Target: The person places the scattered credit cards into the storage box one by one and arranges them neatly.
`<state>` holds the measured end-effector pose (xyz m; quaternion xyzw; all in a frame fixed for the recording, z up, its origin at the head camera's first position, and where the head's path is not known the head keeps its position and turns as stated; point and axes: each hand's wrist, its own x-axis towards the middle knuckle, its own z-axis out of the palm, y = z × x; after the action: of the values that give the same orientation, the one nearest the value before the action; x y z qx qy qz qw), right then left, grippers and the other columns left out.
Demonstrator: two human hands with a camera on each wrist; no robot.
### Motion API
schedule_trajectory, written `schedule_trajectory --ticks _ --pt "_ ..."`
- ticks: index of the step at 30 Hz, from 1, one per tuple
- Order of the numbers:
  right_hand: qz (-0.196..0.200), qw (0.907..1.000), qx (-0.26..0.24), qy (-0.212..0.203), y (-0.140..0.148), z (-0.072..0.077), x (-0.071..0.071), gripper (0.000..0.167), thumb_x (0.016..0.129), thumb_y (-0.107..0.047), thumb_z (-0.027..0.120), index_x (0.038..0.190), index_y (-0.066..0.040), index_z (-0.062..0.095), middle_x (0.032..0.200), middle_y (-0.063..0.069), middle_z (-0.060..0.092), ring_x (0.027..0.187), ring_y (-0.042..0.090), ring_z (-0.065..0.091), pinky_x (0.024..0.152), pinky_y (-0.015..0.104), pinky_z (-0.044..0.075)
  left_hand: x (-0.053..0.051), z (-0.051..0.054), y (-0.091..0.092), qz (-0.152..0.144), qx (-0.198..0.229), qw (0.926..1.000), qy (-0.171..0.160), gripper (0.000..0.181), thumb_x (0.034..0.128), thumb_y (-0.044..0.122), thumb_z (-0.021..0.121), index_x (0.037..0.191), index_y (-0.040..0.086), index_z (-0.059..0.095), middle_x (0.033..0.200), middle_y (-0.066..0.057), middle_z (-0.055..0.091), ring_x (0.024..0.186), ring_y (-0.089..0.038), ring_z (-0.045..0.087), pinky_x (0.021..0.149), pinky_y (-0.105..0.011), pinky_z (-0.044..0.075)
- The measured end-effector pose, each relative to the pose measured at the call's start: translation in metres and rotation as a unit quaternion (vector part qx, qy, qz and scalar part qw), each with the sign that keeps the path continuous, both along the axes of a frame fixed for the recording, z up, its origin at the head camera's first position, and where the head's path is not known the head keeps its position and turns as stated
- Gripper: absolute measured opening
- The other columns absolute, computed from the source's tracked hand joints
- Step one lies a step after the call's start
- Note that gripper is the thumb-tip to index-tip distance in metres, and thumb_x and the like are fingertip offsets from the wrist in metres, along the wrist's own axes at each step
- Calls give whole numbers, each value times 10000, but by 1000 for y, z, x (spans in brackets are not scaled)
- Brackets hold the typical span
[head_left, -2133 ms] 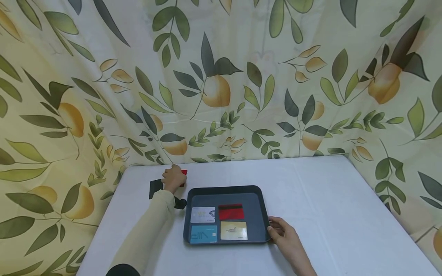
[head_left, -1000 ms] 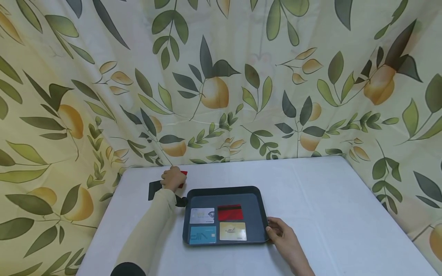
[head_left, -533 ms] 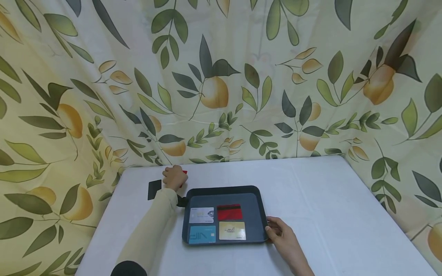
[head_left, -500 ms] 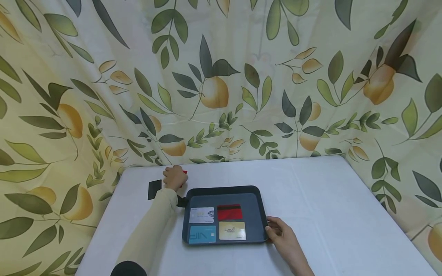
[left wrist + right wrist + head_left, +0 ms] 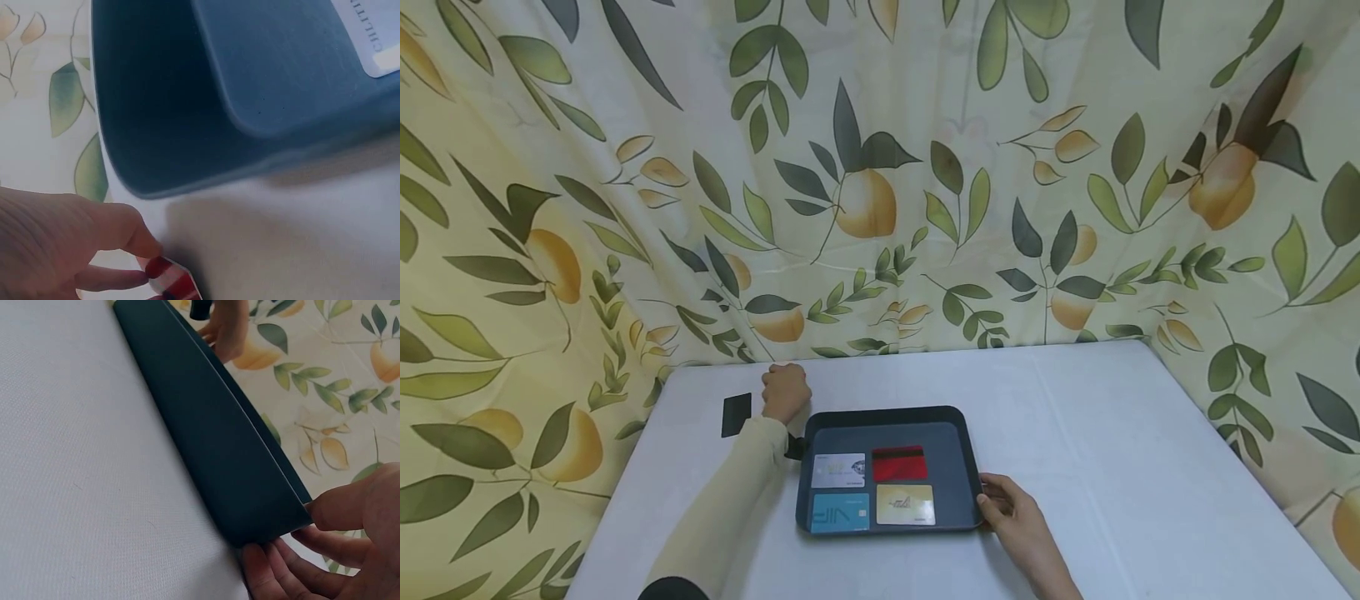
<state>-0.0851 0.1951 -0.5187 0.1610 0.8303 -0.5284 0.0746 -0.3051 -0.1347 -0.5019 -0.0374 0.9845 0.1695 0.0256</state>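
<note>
Fingers and thumb of the left hand pinch a red card, which juts past their tips just outside a corner of the tray; the left wrist view shows it, while in the head view the hand covers it. The right wrist view shows the right hand clamped on another corner, thumb at the rim, fingers below. Only the head view takes in a black card on the desk.

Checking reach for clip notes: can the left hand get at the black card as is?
Likely yes: left hand is beside black card, nothing visible between. But it pinches a red card, which may need setting down first.
</note>
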Motion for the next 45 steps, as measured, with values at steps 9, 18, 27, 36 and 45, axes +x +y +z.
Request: schedule_trajectory --ticks 9,18,27,36,45 --pt "-12 10000 -26 53 2 -2 0 429 1001 -63 606 1412 51 556 1306 256 659 1050 237 707 807 353 631 -9 -5 -10 -650 -327 9959 545 108 808 2 555 759 -19 648 808 -223 713 798 -408 711 715 -542 584" --pt "-12 10000 -15 39 1 -1 0 431 1000 -58 606 1414 50 555 1302 251 662 1044 231 702 807 351 628 -2 6 -11 -370 -653 9947 709 214 912 -27 493 841 -60 693 891 -273 741 885 -456 743 718 -546 625" --pt "-7 10000 -38 70 1 -2 0 423 1001 -58 608 1406 55 559 1301 254 665 1046 232 706 799 347 628 -5 9 -19 -232 -866 9950 430 199 945 -16 514 959 -45 710 994 -260 750 977 -430 745 777 -532 636" --pt "-7 10000 -50 85 1 -2 0 425 1000 -59 610 1405 58 560 1305 258 663 1055 245 709 807 353 631 -9 9 -32 -135 -282 9972 679 150 939 8 543 913 -25 688 961 -245 745 924 -424 736 760 -529 616" --pt "1 9999 -30 123 1 -2 0 421 1000 -61 608 1402 58 562 1305 260 664 1049 238 712 791 328 631 -6 21 -36 300 890 9923 808 144 862 24 538 770 -30 635 778 -198 685 690 -266 587 554 -332 440"
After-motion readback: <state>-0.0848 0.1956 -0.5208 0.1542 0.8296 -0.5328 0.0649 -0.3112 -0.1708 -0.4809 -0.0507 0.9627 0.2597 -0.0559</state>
